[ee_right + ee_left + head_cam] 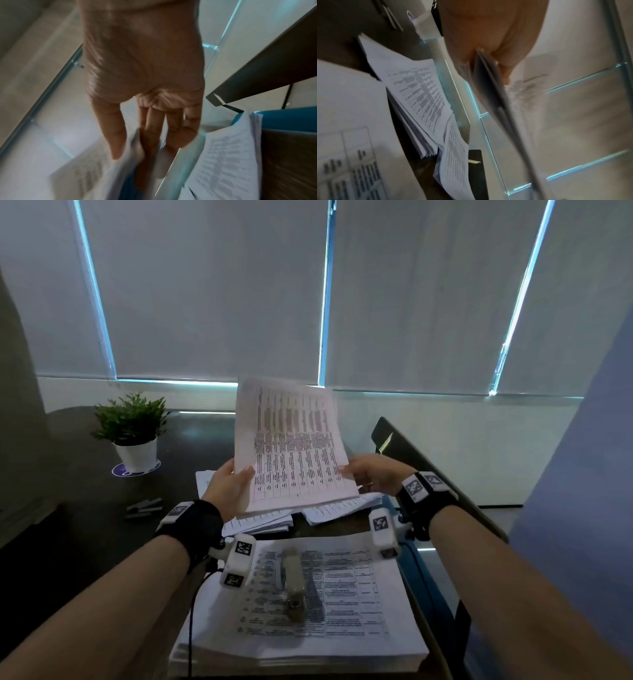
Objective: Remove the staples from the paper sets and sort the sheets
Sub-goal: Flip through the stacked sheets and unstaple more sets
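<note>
I hold a set of printed sheets (291,446) upright above the table. My left hand (227,486) grips its lower left edge, thumb on the front. My right hand (368,477) pinches the lower right edge; in the right wrist view the thumb and fingers (118,135) close on the blurred paper (96,174). In the left wrist view my left thumb (505,70) presses the sheets' edge (489,86). A thick stack of printed sheets (342,604) lies near me with a grey staple remover (293,583) resting on it. Two fanned paper piles (263,523) (346,506) lie under the held set.
A potted green plant (132,433) stands at the back left of the dark table (68,525). Dark staple strips (144,508) lie left of the piles. A dark chair back (428,467) rises at the right. Window blinds fill the background.
</note>
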Available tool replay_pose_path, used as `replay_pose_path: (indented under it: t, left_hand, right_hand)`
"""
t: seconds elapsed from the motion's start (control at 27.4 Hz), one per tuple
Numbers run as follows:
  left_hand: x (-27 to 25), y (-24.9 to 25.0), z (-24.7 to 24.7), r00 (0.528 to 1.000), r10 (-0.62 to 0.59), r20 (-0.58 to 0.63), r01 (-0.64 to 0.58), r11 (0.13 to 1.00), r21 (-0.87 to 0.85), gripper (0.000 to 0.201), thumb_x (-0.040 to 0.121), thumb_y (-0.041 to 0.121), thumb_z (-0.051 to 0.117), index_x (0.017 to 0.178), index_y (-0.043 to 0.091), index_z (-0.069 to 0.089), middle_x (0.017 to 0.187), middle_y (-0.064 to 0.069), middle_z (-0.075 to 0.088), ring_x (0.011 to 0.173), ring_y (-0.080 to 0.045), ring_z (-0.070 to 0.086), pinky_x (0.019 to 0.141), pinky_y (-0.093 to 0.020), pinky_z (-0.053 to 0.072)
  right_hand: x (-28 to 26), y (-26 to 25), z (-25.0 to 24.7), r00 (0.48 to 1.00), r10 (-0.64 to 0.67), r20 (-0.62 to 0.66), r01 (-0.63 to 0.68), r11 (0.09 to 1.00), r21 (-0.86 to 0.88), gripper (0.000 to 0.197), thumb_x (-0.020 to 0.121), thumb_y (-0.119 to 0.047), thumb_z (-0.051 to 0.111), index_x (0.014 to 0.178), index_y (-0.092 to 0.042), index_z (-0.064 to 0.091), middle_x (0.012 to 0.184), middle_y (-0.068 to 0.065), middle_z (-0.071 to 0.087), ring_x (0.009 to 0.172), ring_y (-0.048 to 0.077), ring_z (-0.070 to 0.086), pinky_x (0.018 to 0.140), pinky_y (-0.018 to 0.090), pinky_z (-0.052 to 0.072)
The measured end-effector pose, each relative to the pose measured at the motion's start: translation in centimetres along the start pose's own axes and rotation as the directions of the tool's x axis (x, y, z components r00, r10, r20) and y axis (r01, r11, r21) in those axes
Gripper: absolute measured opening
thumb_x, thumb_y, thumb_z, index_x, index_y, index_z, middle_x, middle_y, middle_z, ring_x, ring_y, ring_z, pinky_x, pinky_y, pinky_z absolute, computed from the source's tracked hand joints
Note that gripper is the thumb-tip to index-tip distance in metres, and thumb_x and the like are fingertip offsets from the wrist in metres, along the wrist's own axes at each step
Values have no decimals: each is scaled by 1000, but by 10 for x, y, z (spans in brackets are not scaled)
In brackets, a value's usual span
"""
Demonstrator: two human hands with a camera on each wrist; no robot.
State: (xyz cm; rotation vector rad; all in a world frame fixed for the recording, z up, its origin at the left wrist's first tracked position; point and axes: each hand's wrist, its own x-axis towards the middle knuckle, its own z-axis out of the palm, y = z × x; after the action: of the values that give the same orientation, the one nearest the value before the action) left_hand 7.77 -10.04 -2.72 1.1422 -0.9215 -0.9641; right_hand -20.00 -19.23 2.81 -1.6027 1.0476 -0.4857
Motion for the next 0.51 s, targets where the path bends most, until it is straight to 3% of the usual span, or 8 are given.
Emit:
replay_pose_path:
  t: [0.07,0.15,0.26,0.33,0.37,0.44,0.48,0.51]
  left_hand:
    - [17,-15,-1,997,-67,-47,66,997,-27,34,102,6,40,135,5,41,129,-10,55,111,-29,55,85,-34,49]
    - [34,-31,-2,990,-126,-57,128,991,32,32,103,11,39,134,6,39,124,-3,56,107,-25,55,83,-29,49]
    - [56,-55,-5,978,-195,-75,189,979,-81,30,103,18,39,133,16,36,110,0,58,99,-27,56,84,-39,49]
    - [68,-69,-11,968,-224,-116,216,973,-76,33,102,17,44,134,17,35,116,-8,58,94,-29,61,77,-43,54]
    - [71,-75,-12,965,-239,-110,233,970,-64,41,99,9,47,138,11,34,123,-17,56,89,-28,62,68,-39,56]
    - [74,-86,-15,959,-243,-144,253,966,60,49,93,-11,45,139,-3,33,116,-25,54,74,-26,57,53,-29,52]
    - [76,-90,-17,955,-227,-193,253,959,124,45,90,-16,42,134,-7,37,107,-23,56,70,-27,54,50,-27,50]
    - [79,-93,-21,947,-196,-256,246,952,181,44,88,-17,42,131,-7,41,104,-23,58,73,-32,55,55,-29,52]
  right_hand:
    - [9,15,22,997,52,56,-53,999,6,28,96,-12,60,122,-5,57,103,11,71,85,20,68,72,27,54]
    - [19,22,38,1000,-21,-20,24,988,150,17,100,-4,49,116,-3,56,93,14,70,71,17,70,65,25,57]
    - [50,23,41,983,-94,-160,137,950,282,16,101,3,41,98,-5,55,86,17,66,62,15,69,62,23,58]
    - [73,24,38,964,-88,-249,190,886,424,21,101,6,37,90,-3,52,77,19,65,51,13,68,54,21,57]
    - [84,27,33,947,-58,-316,204,868,453,22,101,6,36,87,-2,51,69,18,65,47,13,67,51,21,56]
    - [101,38,17,901,25,-433,136,931,338,26,102,2,38,81,-9,48,63,10,65,46,7,65,51,21,54]
    - [112,50,4,867,72,-493,49,972,229,28,102,-1,40,77,-13,45,71,8,64,50,4,64,56,20,53]
    - [119,58,-3,854,126,-504,-134,991,21,28,101,-6,43,75,-14,44,82,5,61,60,3,64,62,19,51]
